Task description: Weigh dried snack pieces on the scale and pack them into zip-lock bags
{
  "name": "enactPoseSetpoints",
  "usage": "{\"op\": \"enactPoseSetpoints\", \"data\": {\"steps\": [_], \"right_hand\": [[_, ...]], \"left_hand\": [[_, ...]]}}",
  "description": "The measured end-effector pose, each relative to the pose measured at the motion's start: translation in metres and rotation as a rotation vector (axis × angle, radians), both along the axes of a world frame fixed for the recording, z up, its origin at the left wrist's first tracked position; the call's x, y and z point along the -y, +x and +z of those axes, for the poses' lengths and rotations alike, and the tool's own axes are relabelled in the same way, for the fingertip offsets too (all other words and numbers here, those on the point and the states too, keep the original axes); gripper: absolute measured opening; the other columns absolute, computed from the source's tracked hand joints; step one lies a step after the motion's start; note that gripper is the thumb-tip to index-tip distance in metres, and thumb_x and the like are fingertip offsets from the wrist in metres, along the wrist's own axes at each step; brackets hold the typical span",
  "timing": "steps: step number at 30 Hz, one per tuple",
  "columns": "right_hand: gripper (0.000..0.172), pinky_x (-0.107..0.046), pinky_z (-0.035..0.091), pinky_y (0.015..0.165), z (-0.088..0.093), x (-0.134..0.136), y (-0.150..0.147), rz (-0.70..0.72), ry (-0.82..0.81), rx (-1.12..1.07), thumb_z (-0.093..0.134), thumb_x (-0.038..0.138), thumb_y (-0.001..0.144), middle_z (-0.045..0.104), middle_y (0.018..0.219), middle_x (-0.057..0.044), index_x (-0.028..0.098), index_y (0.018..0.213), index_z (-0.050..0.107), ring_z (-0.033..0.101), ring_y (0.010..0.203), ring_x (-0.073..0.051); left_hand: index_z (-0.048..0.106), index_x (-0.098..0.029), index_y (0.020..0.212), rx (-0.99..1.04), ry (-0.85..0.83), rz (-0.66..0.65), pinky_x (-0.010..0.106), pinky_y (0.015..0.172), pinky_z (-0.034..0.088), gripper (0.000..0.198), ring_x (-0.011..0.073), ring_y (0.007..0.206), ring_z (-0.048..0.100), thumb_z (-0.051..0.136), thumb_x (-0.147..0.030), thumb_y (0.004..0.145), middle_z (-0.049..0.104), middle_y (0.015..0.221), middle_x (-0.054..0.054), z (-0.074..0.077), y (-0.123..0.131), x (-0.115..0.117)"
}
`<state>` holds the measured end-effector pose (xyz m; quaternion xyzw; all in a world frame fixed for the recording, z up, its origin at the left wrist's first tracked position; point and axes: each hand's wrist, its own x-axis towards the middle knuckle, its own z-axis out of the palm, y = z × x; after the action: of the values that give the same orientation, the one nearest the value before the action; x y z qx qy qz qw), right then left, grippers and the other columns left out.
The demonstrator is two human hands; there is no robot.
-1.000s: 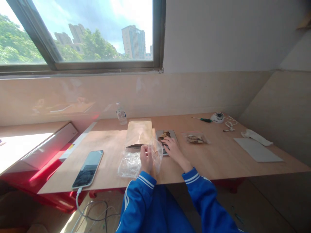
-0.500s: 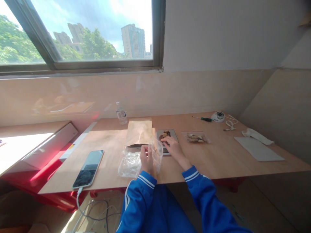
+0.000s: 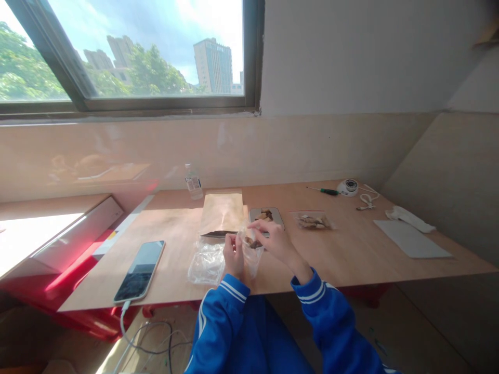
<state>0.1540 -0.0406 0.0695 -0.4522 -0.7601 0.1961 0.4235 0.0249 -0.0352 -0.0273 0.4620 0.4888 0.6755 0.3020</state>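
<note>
My left hand [image 3: 233, 255] grips the edge of a small clear plastic bag [image 3: 251, 254] and holds it upright near the table's front edge. My right hand [image 3: 270, 238] is pinched at the bag's mouth, with small brown pieces between its fingers. Just behind lies a grey tray [image 3: 273, 213] with more brown and pale pieces. A flat brown paper pouch [image 3: 222, 213] lies to the left of the tray. A crumpled pile of clear bags [image 3: 206, 262] rests left of my left hand.
A phone [image 3: 140, 270] on a cable lies at the front left of the wooden table [image 3: 351, 254]. A filled clear bag [image 3: 312, 222], a screwdriver [image 3: 324, 191], a round white device [image 3: 348, 187], a water bottle [image 3: 193, 182] and a grey sheet [image 3: 411, 239] lie farther off.
My right hand left the grey tray and came back to the mouth of the clear bag with brown pieces. My left hand kept the bag in place.
</note>
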Motion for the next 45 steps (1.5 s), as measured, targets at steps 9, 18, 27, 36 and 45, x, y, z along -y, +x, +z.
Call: {"op": "enactPoseSetpoints", "data": {"steps": [9,18,27,36,45], "right_hand": [[0.022,-0.023,0.041,0.066,-0.006,0.007,-0.002,0.102,-0.012,0.117,0.047,0.018,0.087,0.066,0.072,-0.001,0.023,0.094,0.067,0.059,0.071,-0.015],[0.023,-0.025,0.046,0.069,-0.015,0.000,0.003,0.035,0.078,-0.026,0.043,0.017,0.087,0.068,0.084,-0.002,0.022,0.093,0.064,0.062,0.076,-0.016],[0.052,-0.050,0.030,0.103,-0.079,-0.087,0.026,-0.278,-0.012,0.273,0.059,0.030,0.077,0.040,0.137,-0.015,0.018,0.126,0.050,0.033,0.129,-0.033],[0.033,-0.042,0.042,0.094,-0.099,-0.098,0.030,-0.314,0.094,0.153,0.061,0.023,0.070,0.050,0.108,-0.010,0.019,0.103,0.057,0.050,0.105,-0.025],[0.037,-0.036,0.047,0.082,-0.056,-0.071,0.029,-0.226,-0.126,-0.441,0.065,0.040,0.069,0.061,0.102,-0.010,0.016,0.096,0.059,0.057,0.095,-0.022]], "left_hand": [[0.048,-0.018,0.072,-0.099,0.022,0.006,0.021,0.053,0.038,0.028,0.0102,0.055,0.047,0.046,-0.042,0.086,0.049,0.061,-0.003,0.001,-0.005,0.001],[0.046,-0.019,0.071,-0.094,0.018,0.000,0.022,0.052,0.038,0.025,0.0105,0.054,0.046,0.047,-0.040,0.085,0.047,0.060,-0.003,0.000,-0.004,0.000],[0.045,-0.020,0.071,-0.026,-0.003,-0.021,0.021,0.053,0.036,0.026,0.0094,0.053,0.044,0.048,-0.041,0.086,0.044,0.059,-0.005,-0.004,-0.001,-0.001],[0.045,-0.019,0.072,-0.077,-0.006,-0.020,0.022,0.052,0.037,0.026,0.0101,0.053,0.045,0.047,-0.042,0.086,0.044,0.059,-0.004,-0.003,-0.003,-0.001],[0.046,-0.020,0.072,-0.055,-0.006,-0.017,0.024,0.052,0.038,0.026,0.0110,0.053,0.046,0.046,-0.042,0.086,0.046,0.060,-0.003,-0.007,-0.002,-0.002]]}}
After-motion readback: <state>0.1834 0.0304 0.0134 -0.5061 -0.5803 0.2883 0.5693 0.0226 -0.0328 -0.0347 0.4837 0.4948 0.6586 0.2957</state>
